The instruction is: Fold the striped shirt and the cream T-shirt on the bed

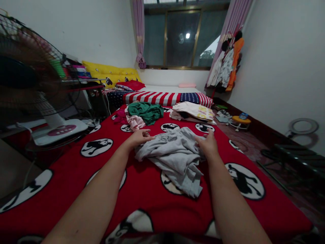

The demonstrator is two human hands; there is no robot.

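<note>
2 hands working over a heap, and the gray garment [175, 157] lies right between them on the red blanket [142, 189]. Over on its left edge, the left hand [138, 139] hovers with its fingers [148, 137] loosely spread, no pinch on show. At the far right edge, the right hand [208, 144] comes down with its fingers [205, 135] bunched against the cloth; pinching or only touching, I can't call it from this angle. Good handling here looks like 1 clear edge pinched in each hand, not a grab at the middle, since this soft pile would drag. Beyond the garment sit a green cloth [146, 113], a pink cloth [134, 122] and, further right, a folded pile [193, 112]; a fan [50, 118] stands well to its left. Sleeves, collar, hems? The folds bury them, so the garment's kind stays hidden.
</note>
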